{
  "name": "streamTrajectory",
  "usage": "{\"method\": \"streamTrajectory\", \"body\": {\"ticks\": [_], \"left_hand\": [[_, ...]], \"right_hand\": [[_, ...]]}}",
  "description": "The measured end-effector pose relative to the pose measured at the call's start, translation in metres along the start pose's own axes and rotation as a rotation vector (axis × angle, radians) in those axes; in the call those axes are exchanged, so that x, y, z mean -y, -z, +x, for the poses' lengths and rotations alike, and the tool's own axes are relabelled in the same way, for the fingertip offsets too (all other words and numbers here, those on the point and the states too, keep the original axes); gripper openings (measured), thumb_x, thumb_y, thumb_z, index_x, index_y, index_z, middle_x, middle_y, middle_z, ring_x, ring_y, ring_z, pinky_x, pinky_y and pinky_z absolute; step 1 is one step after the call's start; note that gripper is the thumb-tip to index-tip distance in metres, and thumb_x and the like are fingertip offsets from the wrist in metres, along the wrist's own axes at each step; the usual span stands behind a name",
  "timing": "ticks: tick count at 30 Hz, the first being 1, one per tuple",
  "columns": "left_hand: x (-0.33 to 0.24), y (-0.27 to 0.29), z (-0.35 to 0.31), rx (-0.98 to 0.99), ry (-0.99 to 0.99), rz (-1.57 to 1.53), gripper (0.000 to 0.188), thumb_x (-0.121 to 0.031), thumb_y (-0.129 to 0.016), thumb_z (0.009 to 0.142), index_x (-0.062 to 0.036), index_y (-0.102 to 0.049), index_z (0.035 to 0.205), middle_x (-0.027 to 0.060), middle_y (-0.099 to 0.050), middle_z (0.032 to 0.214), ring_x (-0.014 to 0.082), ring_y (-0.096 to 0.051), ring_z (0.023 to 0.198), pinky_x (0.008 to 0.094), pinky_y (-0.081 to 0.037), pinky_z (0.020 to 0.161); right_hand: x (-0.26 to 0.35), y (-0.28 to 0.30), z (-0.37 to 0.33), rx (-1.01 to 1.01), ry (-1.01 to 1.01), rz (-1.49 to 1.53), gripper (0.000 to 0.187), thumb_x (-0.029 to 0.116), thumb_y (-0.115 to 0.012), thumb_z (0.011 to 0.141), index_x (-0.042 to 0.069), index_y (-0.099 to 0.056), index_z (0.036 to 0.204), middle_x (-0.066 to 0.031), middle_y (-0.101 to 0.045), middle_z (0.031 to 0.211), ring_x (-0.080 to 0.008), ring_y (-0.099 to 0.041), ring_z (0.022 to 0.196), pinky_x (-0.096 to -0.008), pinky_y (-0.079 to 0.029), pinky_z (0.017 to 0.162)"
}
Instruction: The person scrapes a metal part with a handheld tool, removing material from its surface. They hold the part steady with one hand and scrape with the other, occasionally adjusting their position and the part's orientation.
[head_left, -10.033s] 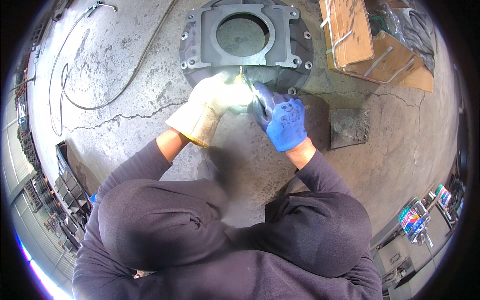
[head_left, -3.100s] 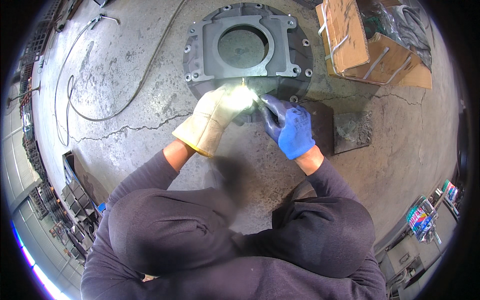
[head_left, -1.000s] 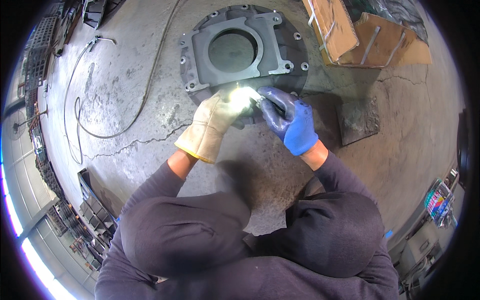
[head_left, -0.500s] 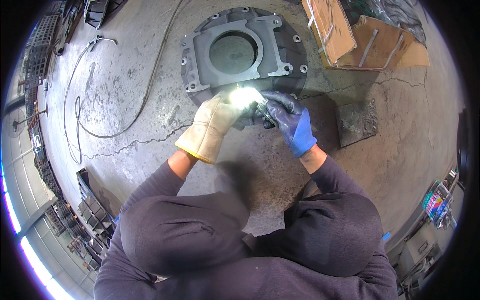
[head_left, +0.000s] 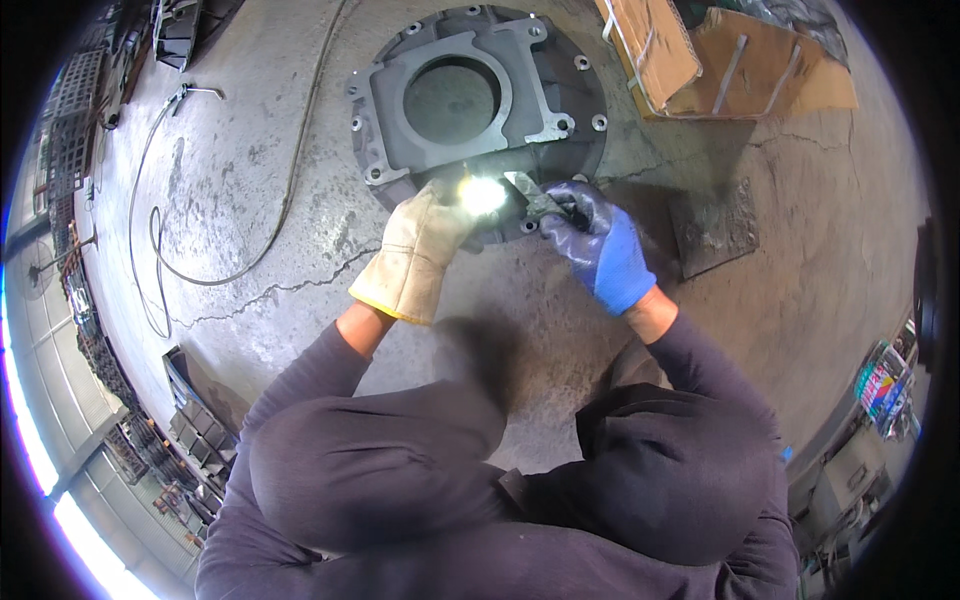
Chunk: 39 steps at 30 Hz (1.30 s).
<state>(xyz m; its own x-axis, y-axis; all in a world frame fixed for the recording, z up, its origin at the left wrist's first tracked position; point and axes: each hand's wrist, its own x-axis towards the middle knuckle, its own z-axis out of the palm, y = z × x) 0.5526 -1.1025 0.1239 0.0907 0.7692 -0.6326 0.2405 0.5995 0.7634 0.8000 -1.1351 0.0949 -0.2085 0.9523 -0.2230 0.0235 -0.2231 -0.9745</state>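
My left hand (head_left: pixel 413 246), in a cream work glove with a yellow hem, is closed around a brightly lit lamp (head_left: pixel 483 195); glare hides the lamp's shape. My right hand (head_left: pixel 605 248), in a blue glove with a dark coated palm, grips a short flat grey metal tool (head_left: pixel 532 196) with an angled tip; its exact kind does not show. The tip points left toward the lamp, a small gap away. Both hands are over the near edge of a large round grey metal casting (head_left: pixel 390 135), which has a big central hole and bolt holes around its rim.
An open cardboard box (head_left: pixel 725 85) stands at the far right, with a dark flat plate (head_left: pixel 715 230) on the floor nearer me. At the left lie a hose (head_left: pixel 292 190) and an air blow gun (head_left: pixel 185 92). My bent knees (head_left: pixel 370 470) are below my hands.
My right hand has drawn back to the right with the flat tool, opening a gap from the lamp. My left hand stays in place with the lamp. The view has shifted slightly.
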Motion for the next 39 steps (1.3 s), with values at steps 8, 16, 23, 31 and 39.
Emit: {"method": "streamTrajectory", "body": {"ticks": [8,16,23,31,39], "left_hand": [[0.034,0.023,0.014,0.174,-0.435,0.417,0.025,-0.017,-0.065,0.106,0.0065,-0.071,0.113,0.0115,-0.077,0.105,0.0153,-0.072,0.081,0.0292,-0.058,0.075],[0.041,0.013,0.022,0.075,-0.421,0.274,0.027,-0.022,-0.067,0.102,0.0033,-0.070,0.112,0.0108,-0.077,0.098,0.0172,-0.073,0.078,0.0308,-0.058,0.073],[0.021,0.010,0.003,0.029,-0.310,0.284,0.030,-0.026,-0.074,0.102,-0.0025,-0.075,0.121,0.0036,-0.079,0.097,0.0115,-0.071,0.079,0.0273,-0.056,0.070],[-0.013,-0.006,-0.011,-0.074,-0.017,-0.008,0.035,-0.011,-0.069,0.103,0.0040,-0.068,0.134,0.0101,-0.078,0.105,0.0151,-0.075,0.082,0.0279,-0.063,0.068],[-0.021,-0.007,-0.012,-0.132,0.068,0.110,0.039,-0.011,-0.071,0.100,0.0078,-0.065,0.134,0.0142,-0.079,0.108,0.0199,-0.080,0.089,0.0298,-0.066,0.066]], "right_hand": [[0.075,0.041,-0.030,0.104,-0.073,-0.525,0.028,0.019,-0.073,0.100,0.002,-0.065,0.121,-0.0214,-0.076,0.098,-0.0390,-0.074,0.090,-0.0444,-0.058,0.081],[0.014,-0.017,-0.008,-0.152,-0.048,-0.198,0.033,0.028,-0.072,0.104,0.002,-0.066,0.125,-0.0176,-0.077,0.100,-0.0282,-0.076,0.086,-0.0410,-0.059,0.078],[-0.047,-0.096,-0.024,-0.518,0.073,-0.043,0.036,0.026,-0.074,0.105,0.001,-0.067,0.130,-0.0098,-0.075,0.102,-0.0138,-0.069,0.086,-0.0325,-0.059,0.080],[-0.049,-0.113,-0.013,-0.614,0.325,-0.189,0.041,0.004,-0.076,0.095,0.007,-0.069,0.135,-0.0186,-0.078,0.110,-0.0378,-0.076,0.091,-0.0419,-0.063,0.088],[-0.039,-0.102,-0.008,-0.491,0.351,-0.255,0.061,-0.006,-0.074,0.087,0.011,-0.066,0.145,-0.0180,-0.076,0.100,-0.0378,-0.072,0.082,-0.0458,-0.058,0.074]]}}
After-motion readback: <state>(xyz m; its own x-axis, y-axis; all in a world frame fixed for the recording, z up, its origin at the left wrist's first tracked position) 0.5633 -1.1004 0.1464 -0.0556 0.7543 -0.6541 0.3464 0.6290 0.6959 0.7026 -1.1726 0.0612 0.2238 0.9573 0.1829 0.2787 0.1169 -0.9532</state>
